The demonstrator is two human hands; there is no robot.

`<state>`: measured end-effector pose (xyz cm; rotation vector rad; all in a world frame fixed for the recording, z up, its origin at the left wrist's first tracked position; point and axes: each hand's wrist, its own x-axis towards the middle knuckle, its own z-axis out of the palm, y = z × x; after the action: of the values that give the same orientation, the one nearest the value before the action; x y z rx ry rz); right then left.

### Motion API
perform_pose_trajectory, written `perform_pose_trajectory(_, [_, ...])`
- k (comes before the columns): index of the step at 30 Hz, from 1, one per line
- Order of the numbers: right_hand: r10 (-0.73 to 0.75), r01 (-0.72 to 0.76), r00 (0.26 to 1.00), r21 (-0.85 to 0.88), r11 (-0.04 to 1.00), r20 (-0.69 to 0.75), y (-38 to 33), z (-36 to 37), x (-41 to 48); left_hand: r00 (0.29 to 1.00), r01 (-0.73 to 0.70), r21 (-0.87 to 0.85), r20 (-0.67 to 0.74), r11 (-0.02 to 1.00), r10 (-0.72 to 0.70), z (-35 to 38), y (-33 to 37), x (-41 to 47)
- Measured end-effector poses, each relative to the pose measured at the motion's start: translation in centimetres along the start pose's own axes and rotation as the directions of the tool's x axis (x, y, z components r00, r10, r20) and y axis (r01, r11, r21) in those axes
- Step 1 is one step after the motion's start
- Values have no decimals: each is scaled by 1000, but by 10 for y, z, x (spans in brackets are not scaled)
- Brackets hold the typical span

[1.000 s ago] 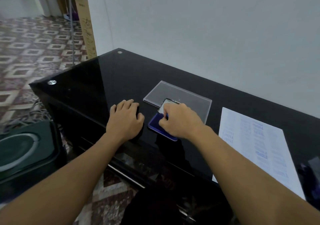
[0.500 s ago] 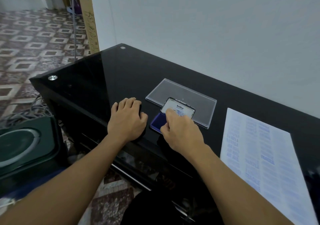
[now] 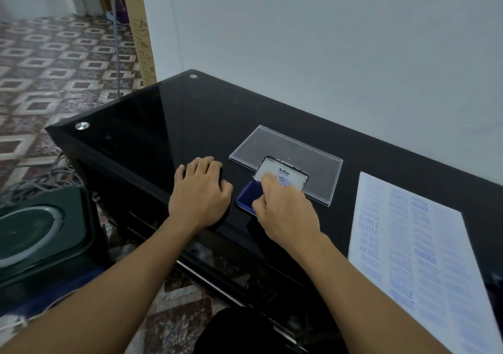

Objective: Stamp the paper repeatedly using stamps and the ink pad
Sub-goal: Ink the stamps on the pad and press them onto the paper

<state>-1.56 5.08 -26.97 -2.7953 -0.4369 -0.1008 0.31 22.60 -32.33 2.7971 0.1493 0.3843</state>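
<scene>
Ink pad (image 3: 246,197), Artline lid (image 3: 295,180), SAMPLE-stamped paper (image 3: 408,244)

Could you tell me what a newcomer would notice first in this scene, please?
The right hand curled over the open blue ink pad in the middle of the black table. Right of it lies the paper, crowded with blue stamp marks; the left hand rests beside the pad.

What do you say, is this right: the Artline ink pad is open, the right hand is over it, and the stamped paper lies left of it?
Not quite. The head view shows the stamped paper to the right of the Artline ink pad, not left. The rest holds: the ink pad is open and the right hand is over it.
</scene>
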Motion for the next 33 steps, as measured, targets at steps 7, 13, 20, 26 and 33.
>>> perform_pose_trajectory(7, [-7,7,1000,14,1000,-3,3,2,11,1000,9,18,3,1000,-9,1,1,0])
perform_pose_trajectory(13, [-15,15,1000,25,1000,-2,4,3,12,1000,6,8,5,1000,-6,0,1,-1])
perform_pose_trajectory(20, [-9,9,999,21,1000,40,2,-3,5,999,30,-60,45,998,-27,-5,-1,0])
perform_pose_trajectory(26, [55,-77,980,109,991,193,2,-24,8,997,60,-214,58,975,-48,-20,4,3])
perform_pose_trajectory(33, [127,-139,988,136,981,91,22,-52,-11,991,-103,-262,60,960,122,-39,40,-14])
